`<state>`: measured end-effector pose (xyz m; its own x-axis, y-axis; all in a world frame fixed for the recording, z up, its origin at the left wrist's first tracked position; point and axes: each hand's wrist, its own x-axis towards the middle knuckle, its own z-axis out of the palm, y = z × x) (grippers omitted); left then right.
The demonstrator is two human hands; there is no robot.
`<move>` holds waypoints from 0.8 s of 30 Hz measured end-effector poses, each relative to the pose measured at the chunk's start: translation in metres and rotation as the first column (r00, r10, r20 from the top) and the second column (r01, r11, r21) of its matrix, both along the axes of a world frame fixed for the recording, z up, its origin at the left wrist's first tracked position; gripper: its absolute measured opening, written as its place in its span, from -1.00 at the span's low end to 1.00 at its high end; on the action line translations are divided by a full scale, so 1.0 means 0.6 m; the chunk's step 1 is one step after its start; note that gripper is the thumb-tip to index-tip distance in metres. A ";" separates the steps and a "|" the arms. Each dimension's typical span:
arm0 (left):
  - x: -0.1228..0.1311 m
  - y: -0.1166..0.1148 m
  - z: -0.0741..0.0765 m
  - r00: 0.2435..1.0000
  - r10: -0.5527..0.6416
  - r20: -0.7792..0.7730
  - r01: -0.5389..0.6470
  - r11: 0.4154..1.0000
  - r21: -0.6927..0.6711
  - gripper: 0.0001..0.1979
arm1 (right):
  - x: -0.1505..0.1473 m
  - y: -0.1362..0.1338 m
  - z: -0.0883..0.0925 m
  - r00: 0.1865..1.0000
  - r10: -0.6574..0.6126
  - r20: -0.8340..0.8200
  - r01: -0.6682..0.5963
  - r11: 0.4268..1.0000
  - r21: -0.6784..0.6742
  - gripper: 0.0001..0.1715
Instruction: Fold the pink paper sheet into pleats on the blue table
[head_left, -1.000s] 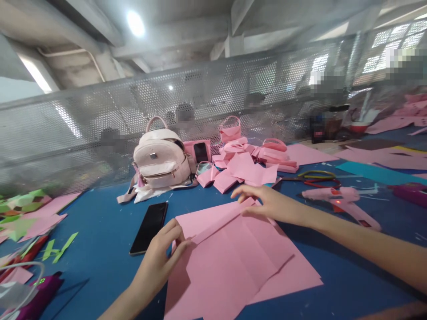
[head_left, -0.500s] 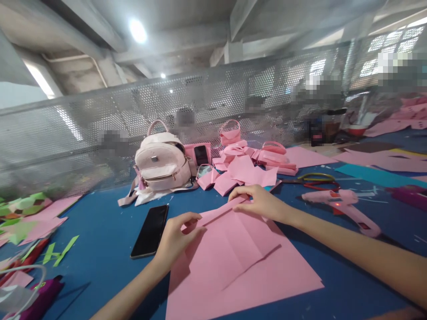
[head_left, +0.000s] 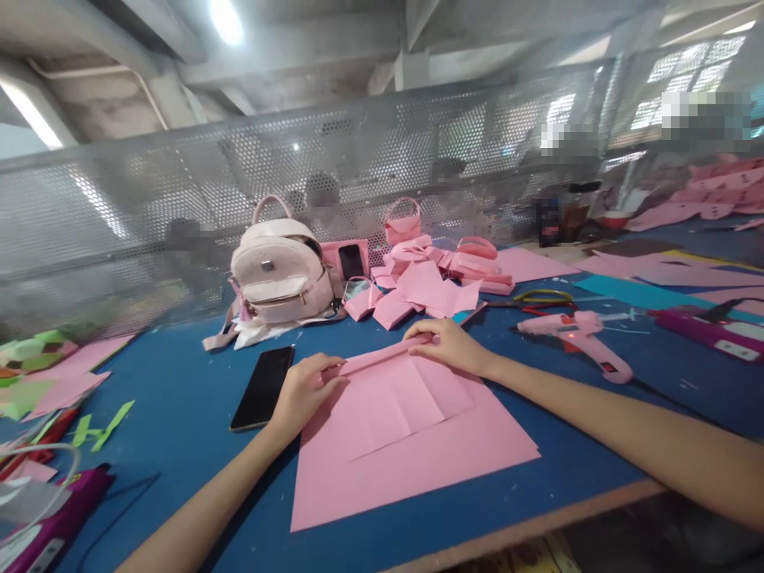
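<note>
A large pink paper sheet (head_left: 411, 446) lies on the blue table (head_left: 179, 382) in front of me, its far part folded over toward me with crease lines showing. My left hand (head_left: 304, 386) pinches the left end of the far folded edge. My right hand (head_left: 447, 344) presses the right end of that fold, fingers curled on the paper. A black phone (head_left: 263, 387) lies just left of my left hand.
A pale pink backpack (head_left: 280, 274) and a heap of folded pink paper pieces (head_left: 430, 286) sit at the back by a perforated metal screen. A pink glue gun (head_left: 573, 334) and scissors (head_left: 540, 301) lie at right. Green and pink scraps (head_left: 48, 382) lie at left.
The raised flap of the pink sheet has been folded down flat toward me. Both hands have moved to the ends of the far folded edge. The view has tilted down slightly.
</note>
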<state>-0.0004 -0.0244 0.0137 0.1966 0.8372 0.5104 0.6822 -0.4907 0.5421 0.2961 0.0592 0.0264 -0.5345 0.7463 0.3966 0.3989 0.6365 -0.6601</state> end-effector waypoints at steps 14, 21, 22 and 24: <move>-0.003 -0.003 0.006 0.991 0.007 0.133 -0.014 0.999 0.050 -0.84 | 0.005 0.000 0.002 1.000 -0.002 -0.019 0.003 0.999 0.048 -0.75; -0.009 0.006 -0.002 0.972 0.047 0.229 -0.061 0.997 0.055 -0.80 | 0.005 0.002 -0.002 0.999 0.004 -0.033 -0.002 0.997 0.073 -0.75; -0.010 0.007 -0.004 0.970 0.049 0.238 -0.063 0.997 0.054 -0.80 | 0.005 0.003 -0.003 0.999 0.001 -0.034 0.002 0.997 0.078 -0.76; -0.011 0.009 -0.006 0.966 0.048 0.252 -0.064 0.996 0.055 -0.81 | 0.005 0.005 -0.004 0.999 -0.005 -0.035 0.008 0.996 0.089 -0.77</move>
<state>-0.0072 -0.0191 0.0104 0.0094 0.8084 0.5885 0.5561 -0.4934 0.6689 0.2992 0.0623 0.0241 -0.5143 0.7106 0.4802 0.3810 0.6910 -0.6143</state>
